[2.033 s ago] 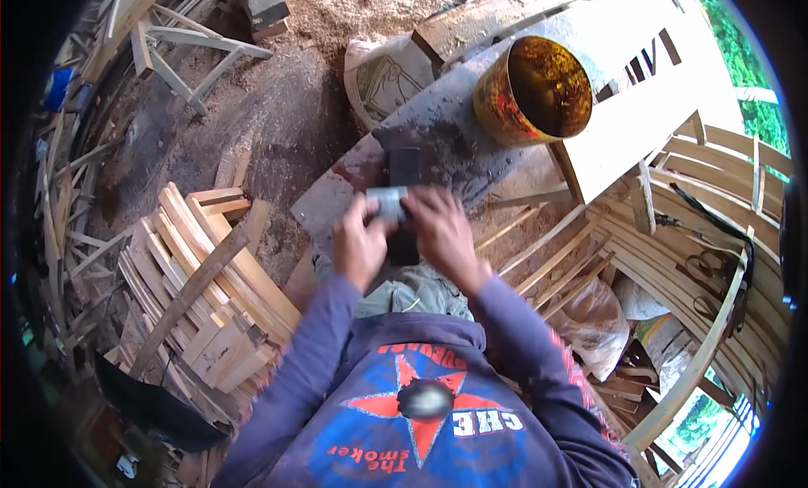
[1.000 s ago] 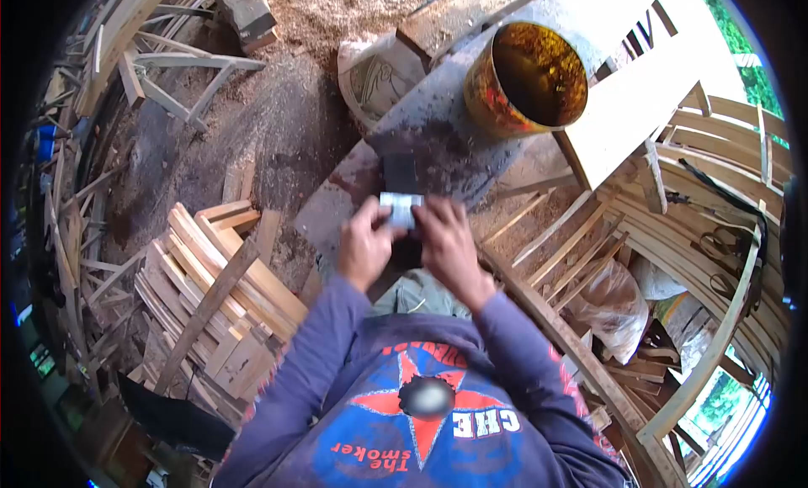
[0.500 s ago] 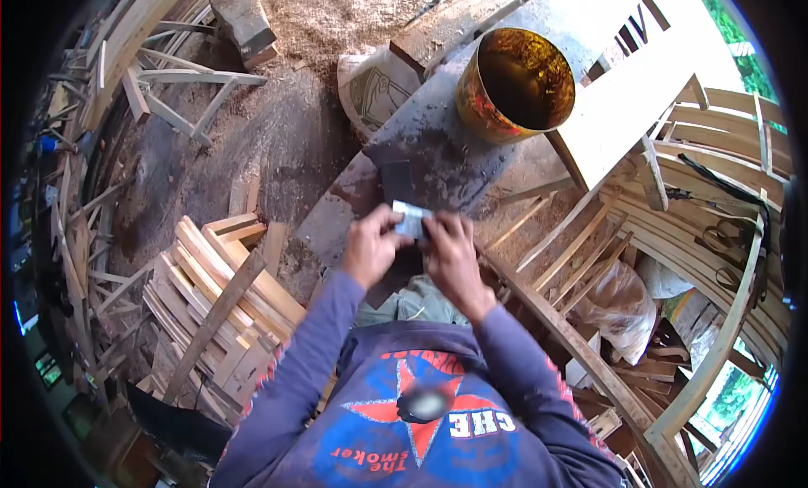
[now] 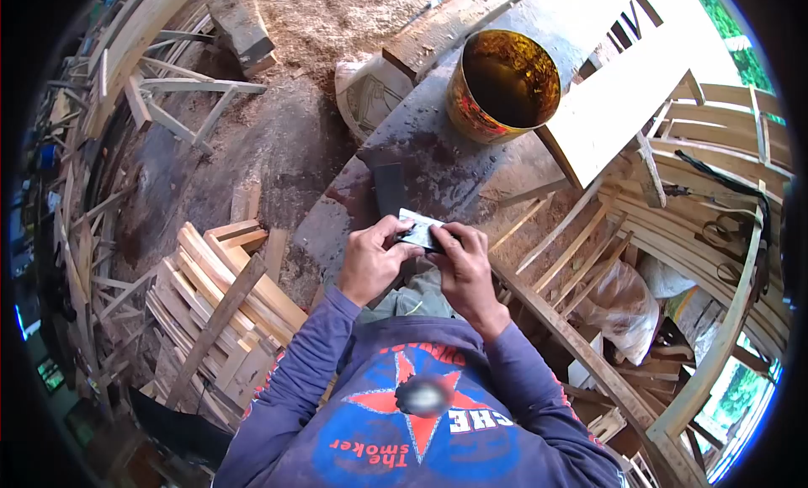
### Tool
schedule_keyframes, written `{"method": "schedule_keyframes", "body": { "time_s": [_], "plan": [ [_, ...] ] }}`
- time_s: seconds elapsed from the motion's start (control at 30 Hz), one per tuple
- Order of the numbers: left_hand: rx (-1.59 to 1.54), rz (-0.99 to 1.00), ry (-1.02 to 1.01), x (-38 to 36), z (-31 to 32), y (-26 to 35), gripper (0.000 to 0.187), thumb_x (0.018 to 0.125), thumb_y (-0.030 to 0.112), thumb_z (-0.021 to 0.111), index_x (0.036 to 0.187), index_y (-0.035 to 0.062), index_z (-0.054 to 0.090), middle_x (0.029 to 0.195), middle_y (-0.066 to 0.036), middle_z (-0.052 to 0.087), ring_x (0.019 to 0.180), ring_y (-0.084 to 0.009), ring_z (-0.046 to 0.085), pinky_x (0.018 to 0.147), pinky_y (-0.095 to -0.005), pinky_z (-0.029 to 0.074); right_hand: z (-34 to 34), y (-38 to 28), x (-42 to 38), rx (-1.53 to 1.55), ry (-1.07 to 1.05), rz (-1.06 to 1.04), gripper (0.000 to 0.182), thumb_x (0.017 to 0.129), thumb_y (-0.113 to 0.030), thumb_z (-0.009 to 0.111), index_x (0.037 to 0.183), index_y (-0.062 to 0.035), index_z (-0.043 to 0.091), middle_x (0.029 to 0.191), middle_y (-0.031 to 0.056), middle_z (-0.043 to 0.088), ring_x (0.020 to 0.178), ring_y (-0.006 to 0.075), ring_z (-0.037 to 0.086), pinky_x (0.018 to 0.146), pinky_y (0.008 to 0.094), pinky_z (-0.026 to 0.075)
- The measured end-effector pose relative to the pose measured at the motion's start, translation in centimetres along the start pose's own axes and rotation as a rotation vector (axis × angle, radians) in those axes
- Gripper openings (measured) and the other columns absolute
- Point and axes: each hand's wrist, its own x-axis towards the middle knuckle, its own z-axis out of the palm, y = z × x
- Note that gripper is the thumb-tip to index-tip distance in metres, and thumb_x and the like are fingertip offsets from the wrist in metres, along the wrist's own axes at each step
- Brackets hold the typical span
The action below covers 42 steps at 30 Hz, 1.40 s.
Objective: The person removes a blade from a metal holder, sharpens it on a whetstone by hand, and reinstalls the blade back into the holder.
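Note:
A small flat silvery metal blade (image 4: pixel 421 229), wet-looking with dark marks, is held between both hands above the near end of the bench. My left hand (image 4: pixel 370 257) pinches its left end between thumb and fingers. Its right end sits in my right hand (image 4: pixel 469 273), whose fingers are closed around the edge. Just beyond the blade, a dark rectangular sharpening stone (image 4: pixel 389 188) lies on the wet bench top (image 4: pixel 345 206). Farther back on the bench stands a round yellow-brown bucket (image 4: pixel 461 109) with dark liquid inside.
Cut wooden pieces (image 4: pixel 227 286) are stacked to the left. A pale board (image 4: pixel 610 122) slopes at the upper right. Wooden slats and a plastic bag (image 4: pixel 619 307) lie on the right. Sawdust (image 4: pixel 307 21) covers the ground ahead, near a wooden block (image 4: pixel 240 25).
Both hands have tilted the blade so that more of its bright face shows. My right hand has shifted slightly right and down. The whole view has moved a little.

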Motion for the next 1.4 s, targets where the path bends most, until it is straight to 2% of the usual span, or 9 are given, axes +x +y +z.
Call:
{"method": "schedule_keyframes", "body": {
  "time_s": [0.13,0.23,0.33,0.43,0.53,0.7,0.93,1.23,1.4],
  "plan": [
    [0.219,0.243,0.036,-0.3,-0.5,8.4,0.031,0.086,0.007,0.084,0.113,-0.0016,0.073,0.082,-0.016,0.075,0.069,-0.0108,0.069,0.062,-0.0333,0.056,-3.2,-3.3,1.4,0.044,0.047,-0.015,0.066,0.08,-0.008,0.084,0.141,-0.0078,0.063,0.127,0.0175,0.062,0.118,0.0384,0.057,0.102,0.0467,0.051],
    [0.306,0.331,-0.002,-1.5,-0.3,11.4,0.036,0.088,0.008,0.082,0.122,-0.0002,0.072,0.079,-0.015,0.073,0.067,-0.0096,0.067,0.062,-0.0314,0.055,-2.9,-1.9,0.9,0.226,0.119,0.002,0.051,0.085,-0.006,0.08,0.134,-0.0039,0.065,0.119,0.0133,0.066,0.103,0.0298,0.066,0.091,0.0401,0.056],
    [0.069,0.276,0.16,-3.1,-0.3,11.4,0.037,0.097,0.01,0.076,0.133,0.0025,0.069,0.073,-0.001,0.067,0.067,-0.0041,0.06,0.061,-0.0233,0.049,-4.3,-3.6,-0.5,1.168,-0.062,0.607,0.029,0.102,-0.015,0.069,0.127,-0.0015,0.065,0.103,0.0019,0.07,0.088,0.011,0.068,0.073,0.0297,0.06],
    [-0.332,-0.021,0.178,-4.5,-0.8,7.7,0.032,0.103,0.017,0.071,0.13,-0.0016,0.069,0.091,0.0,0.07,0.078,-0.004,0.061,0.071,-0.0201,0.052,-5.3,-2.2,-2.4,1.523,-0.211,0.695,0.031,0.105,-0.023,0.064,0.127,-0.002,0.062,0.1,0.0065,0.073,0.08,0.016,0.073,0.06,0.038,0.064],
    [-0.532,-0.088,0.072,-6.3,1.8,7.0,0.034,0.105,0.021,0.07,0.128,-0.0039,0.069,0.102,-0.005,0.073,0.091,-0.0082,0.066,0.079,-0.0242,0.055,-6.2,-2.3,-3.4,1.691,-0.293,0.721,0.03,0.106,-0.022,0.061,0.129,-0.0018,0.061,0.099,0.0097,0.073,0.08,0.0193,0.075,0.061,0.0396,0.064],
    [-0.713,-0.224,-0.072,-9.2,3.0,8.5,0.03,0.104,0.018,0.071,0.122,-0.0053,0.071,0.108,-0.01,0.076,0.097,-0.0144,0.072,0.087,-0.0285,0.058,-8.2,-3.8,-4.2,1.771,-0.349,0.782,0.034,0.106,-0.023,0.059,0.13,0.0007,0.059,0.098,0.0128,0.073,0.08,0.0219,0.075,0.061,0.0398,0.064],
    [-0.559,-0.176,0.056,-10.8,3.7,9.3,0.021,0.094,0.009,0.081,0.107,-0.0061,0.074,0.096,-0.01,0.077,0.084,-0.0137,0.073,0.079,-0.0271,0.059,-8.1,-4.2,-5.4,1.755,-0.378,0.747,0.037,0.104,-0.03,0.061,0.125,0.0005,0.061,0.098,0.016,0.075,0.078,0.0262,0.075,0.059,0.0412,0.061],
    [-0.638,-0.286,-0.048,-7.7,-0.6,7.8,0.019,0.092,0.016,0.082,0.095,-0.0021,0.075,0.084,-0.008,0.076,0.069,-0.0098,0.066,0.065,-0.0227,0.051,-6.6,-6.7,-5.2,1.614,-0.264,0.809,0.035,0.101,-0.026,0.065,0.12,0.0038,0.062,0.089,0.0165,0.074,0.069,0.0263,0.075,0.06,0.0378,0.061],
    [-0.595,-0.271,-0.045,-5.9,-3.4,6.1,0.021,0.094,0.021,0.082,0.093,0.0016,0.074,0.081,-0.005,0.074,0.066,-0.0078,0.064,0.062,-0.022,0.047,-5.2,-8.1,-4.6,1.624,-0.322,0.847,0.035,0.102,-0.022,0.064,0.126,0.0034,0.064,0.094,0.0116,0.074,0.073,0.0195,0.073,0.065,0.0333,0.06]
  ]
}}
